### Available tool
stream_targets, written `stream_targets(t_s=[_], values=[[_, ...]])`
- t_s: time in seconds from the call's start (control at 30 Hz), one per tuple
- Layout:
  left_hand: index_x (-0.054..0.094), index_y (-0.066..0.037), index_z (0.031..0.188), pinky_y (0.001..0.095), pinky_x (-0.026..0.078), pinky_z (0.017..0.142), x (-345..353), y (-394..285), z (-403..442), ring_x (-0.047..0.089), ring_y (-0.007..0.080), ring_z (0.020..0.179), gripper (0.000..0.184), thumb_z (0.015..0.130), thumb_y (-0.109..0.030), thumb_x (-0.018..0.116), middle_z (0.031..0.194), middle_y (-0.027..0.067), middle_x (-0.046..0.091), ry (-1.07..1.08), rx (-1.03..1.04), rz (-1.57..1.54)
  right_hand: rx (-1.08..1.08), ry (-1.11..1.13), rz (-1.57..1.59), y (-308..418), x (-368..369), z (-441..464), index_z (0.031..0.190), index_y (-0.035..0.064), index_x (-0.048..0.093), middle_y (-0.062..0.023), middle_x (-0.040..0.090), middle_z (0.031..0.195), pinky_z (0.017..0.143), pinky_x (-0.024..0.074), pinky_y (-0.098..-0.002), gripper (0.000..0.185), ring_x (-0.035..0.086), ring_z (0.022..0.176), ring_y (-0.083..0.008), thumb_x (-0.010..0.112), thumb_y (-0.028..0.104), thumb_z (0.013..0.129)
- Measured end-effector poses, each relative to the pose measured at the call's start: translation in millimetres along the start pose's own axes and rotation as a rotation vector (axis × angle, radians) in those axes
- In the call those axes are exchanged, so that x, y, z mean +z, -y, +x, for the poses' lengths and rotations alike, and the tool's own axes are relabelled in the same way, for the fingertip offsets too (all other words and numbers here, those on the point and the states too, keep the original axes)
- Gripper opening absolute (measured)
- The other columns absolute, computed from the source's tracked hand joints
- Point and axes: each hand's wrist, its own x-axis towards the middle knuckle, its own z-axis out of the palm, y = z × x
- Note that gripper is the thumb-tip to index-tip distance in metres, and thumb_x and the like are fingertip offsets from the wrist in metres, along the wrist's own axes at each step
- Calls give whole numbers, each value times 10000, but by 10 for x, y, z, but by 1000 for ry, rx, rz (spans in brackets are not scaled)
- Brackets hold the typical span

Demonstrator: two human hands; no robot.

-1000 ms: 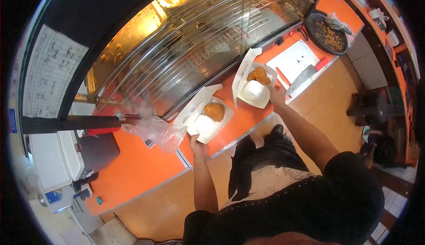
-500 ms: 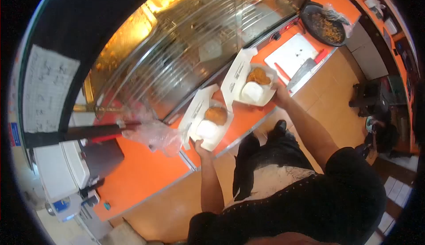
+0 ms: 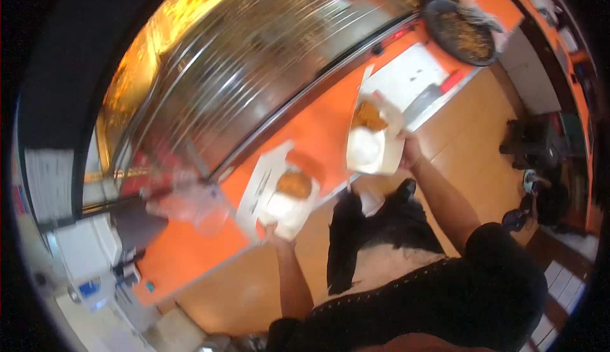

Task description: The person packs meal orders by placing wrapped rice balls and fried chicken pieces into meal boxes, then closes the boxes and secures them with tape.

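My left hand [image 3: 277, 234] is closed on the near edge of a white takeout box [image 3: 257, 190], its lid folded back. In that box lie a browned piece of fried food [image 3: 294, 185] and a smooth white mound [image 3: 281, 207]. My right hand [image 3: 410, 150] grips the side of a second takeout box [image 3: 388, 152], also with its lid up. This one holds another fried piece [image 3: 370, 117] beside a white mound [image 3: 365, 147]. Both boxes are over the front part of the orange counter [image 3: 311, 120], apart from each other. Motion blurs the fingers slightly.
A glass display case [image 3: 254, 60] runs along the counter's back. To the right are a white cutting board [image 3: 410, 75], a knife with a red handle [image 3: 452, 82] and a black pan of crumbs [image 3: 445, 31]. A clear plastic bag [image 3: 197, 207] hangs at left.
The two boxes have moved apart, the left one toward the left and the right one slightly toward me. Both hands keep their hold. The view has shifted a little.
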Motion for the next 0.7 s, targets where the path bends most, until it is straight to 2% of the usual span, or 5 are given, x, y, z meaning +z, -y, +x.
stream_targets(t_s=[0.17,0.3,0.43,0.57,0.7], values=[[390,-42,1462,543,433,1094,1388,34,-611,492,385,1319,738,769,-255,525,1414,174,492,148,21,85,64,-61,243,393,-728,-886,1189,-41,597,-171,695,1026,823,615,-419,543,711,873,-295,556,242,727],[431,-37,1425,519,464,1059,2400,586,-984,540,373,1266,734,743,-280,548,1340,172,541,225,-61,77,-11,-248,229,1084,-1184,-1803,1112,-18,628,-154,698,996,844,604,-414,457,702,825,-266,551,256,754],[441,-28,1411,488,459,1061,3571,1249,-997,551,347,1259,707,754,-271,539,1323,168,553,257,-129,57,-95,-168,198,1652,-2021,-2180,1334,-74,508,-240,620,1264,1055,493,-467,703,635,1147,-370,554,299,740],[440,-19,1415,504,446,1081,4799,2065,-739,552,352,1264,688,775,-259,517,1323,175,564,352,-242,32,-243,-163,336,2364,-2738,-2179,1311,1,531,-172,663,1142,950,564,-483,643,676,1044,-354,577,296,741],[390,-29,1472,561,462,1078,6335,2812,-371,560,416,1264,772,751,-271,525,1369,220,549,600,-414,-107,-371,-190,289,3398,-2891,-2261,1367,-18,469,-193,642,1229,988,540,-499,713,654,1120,-376,563,295,733]])
